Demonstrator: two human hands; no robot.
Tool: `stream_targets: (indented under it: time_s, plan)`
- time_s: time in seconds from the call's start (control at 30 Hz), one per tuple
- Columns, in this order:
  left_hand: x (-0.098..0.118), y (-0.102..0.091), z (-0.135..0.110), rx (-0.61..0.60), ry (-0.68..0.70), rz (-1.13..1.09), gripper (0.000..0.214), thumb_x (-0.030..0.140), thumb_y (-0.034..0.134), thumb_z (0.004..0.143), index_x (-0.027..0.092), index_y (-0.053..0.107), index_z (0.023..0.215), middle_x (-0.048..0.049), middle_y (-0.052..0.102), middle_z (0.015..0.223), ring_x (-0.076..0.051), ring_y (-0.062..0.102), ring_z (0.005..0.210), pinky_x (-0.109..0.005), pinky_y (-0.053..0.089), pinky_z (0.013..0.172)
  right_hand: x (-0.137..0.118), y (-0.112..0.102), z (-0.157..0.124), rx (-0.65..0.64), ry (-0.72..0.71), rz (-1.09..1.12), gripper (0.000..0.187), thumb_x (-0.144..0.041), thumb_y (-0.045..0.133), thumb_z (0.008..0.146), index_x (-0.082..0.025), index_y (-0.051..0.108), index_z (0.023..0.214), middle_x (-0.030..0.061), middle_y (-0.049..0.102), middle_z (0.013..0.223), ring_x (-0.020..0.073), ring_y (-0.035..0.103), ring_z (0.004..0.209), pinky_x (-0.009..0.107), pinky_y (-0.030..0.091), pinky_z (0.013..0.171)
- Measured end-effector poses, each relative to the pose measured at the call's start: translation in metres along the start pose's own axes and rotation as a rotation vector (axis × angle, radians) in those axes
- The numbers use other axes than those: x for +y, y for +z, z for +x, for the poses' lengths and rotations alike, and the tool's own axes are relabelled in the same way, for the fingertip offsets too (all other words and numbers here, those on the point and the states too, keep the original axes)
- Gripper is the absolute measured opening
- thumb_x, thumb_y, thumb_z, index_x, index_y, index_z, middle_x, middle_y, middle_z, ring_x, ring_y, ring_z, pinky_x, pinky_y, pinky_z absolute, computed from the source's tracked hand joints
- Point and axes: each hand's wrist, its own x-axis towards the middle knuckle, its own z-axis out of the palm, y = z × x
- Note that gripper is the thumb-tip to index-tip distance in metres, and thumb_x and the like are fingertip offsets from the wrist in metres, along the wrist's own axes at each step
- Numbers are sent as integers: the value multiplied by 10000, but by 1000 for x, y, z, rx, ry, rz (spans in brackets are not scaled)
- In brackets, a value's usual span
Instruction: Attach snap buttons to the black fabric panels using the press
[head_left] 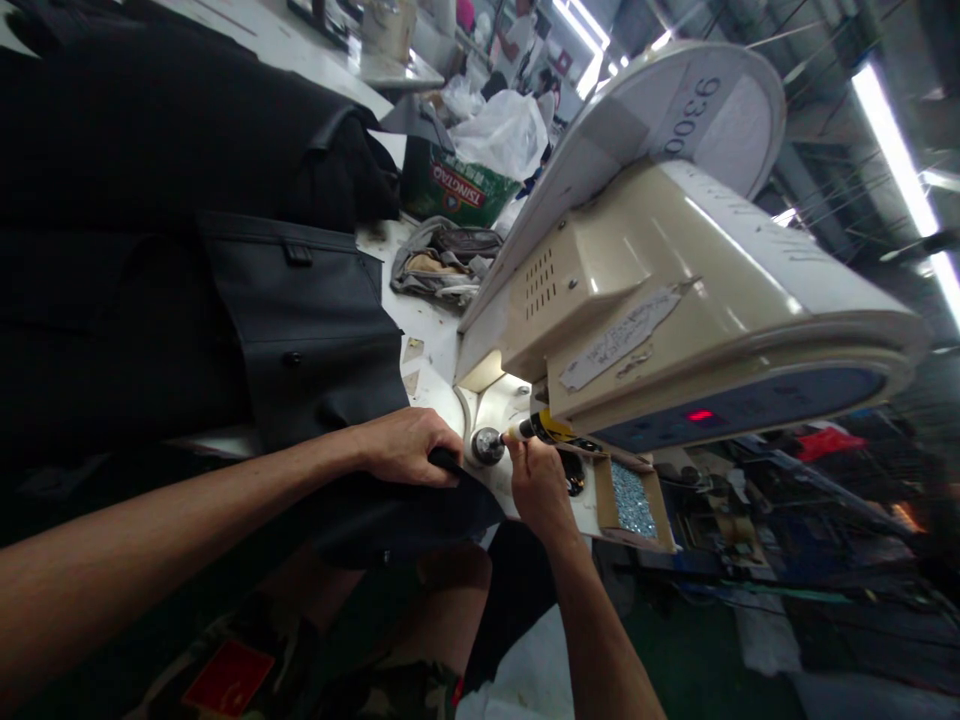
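Note:
My left hand [411, 446] is closed on the edge of a black leather-like piece [420, 515], which hangs over the table's front edge towards my lap. Just right of it is the round metal lower die [487, 446] of a cream-coloured press machine [630, 290]. My right hand [538, 482] is at the tip of the machine's upper punch [531, 428], thumb and fingers pinched together. Whatever lies between those fingers is too small and too covered to make out. A red display [700, 415] glows on the machine's front.
Black leather-like panels [315, 310] with small fittings are piled on the left. A cardboard box [660, 500] of small metal parts stands right of my right hand. Behind lie a grey pouch [442, 265] and a green Tsingtao carton [454, 185] with plastic bags. People are in the background.

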Motion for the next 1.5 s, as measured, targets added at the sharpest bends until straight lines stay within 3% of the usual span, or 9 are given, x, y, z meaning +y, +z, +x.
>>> stream_targets:
  time_s: [0.27,0.37,0.5,0.63,0.9,1.1,1.23,1.37,1.5]
  plan:
    - [2,-1,0,11,-21,4,144,330,728,810,247,792,909,38,684,699,-122,625,653,-192,372,594,10,7,-5,71,83,164,467,-483,423,1046,-207,565,698,51,591,681,207,531,688,322,335,647]
    - [3,-2,0,-1,-18,-1,154,332,726,816,251,795,928,36,690,713,-120,628,658,-191,377,603,11,5,-8,52,109,265,453,-519,474,1029,-180,644,782,55,622,741,198,552,706,308,387,649]
    - [4,-3,0,-13,-19,1,166,337,722,823,258,798,948,33,695,723,-119,626,659,-189,382,610,9,0,-11,42,27,293,334,-478,617,972,-169,731,1023,65,674,850,199,608,757,317,470,729]
    - [5,-3,1,-15,-27,-1,161,333,728,818,255,797,940,33,686,707,-122,623,657,-186,383,605,8,0,-12,60,21,274,272,-424,668,946,-178,761,1015,54,670,808,198,616,744,328,483,744]
    - [5,-3,1,-18,-36,-3,155,326,724,816,258,799,934,41,679,693,-116,620,648,-184,376,597,8,10,-16,147,50,454,220,-380,703,916,-203,784,1020,59,694,886,186,631,763,317,504,744]
    - [2,-1,2,-15,-9,-21,146,314,723,821,258,790,938,47,703,738,-114,637,686,-177,389,631,11,24,-15,98,198,781,281,-423,732,879,-177,738,1015,79,740,970,221,690,905,342,535,840]
    - [1,-1,3,-22,-20,-29,148,334,728,822,247,787,926,42,710,750,-123,643,703,-182,393,640,10,29,-19,152,302,890,378,-450,795,827,-180,651,1050,40,704,914,165,660,766,278,522,716]
    - [-1,-3,4,-61,-57,-115,210,389,723,847,224,796,953,26,727,801,-138,651,750,-185,419,674,0,23,-36,186,301,851,340,-476,724,892,-190,629,1049,23,675,875,160,631,758,269,501,702]
    - [1,-7,5,-152,-152,-292,317,460,700,875,170,782,971,1,724,814,-154,645,758,-198,454,695,-16,13,-62,46,196,633,291,-460,676,928,-206,697,1068,48,708,966,200,641,883,295,487,789]
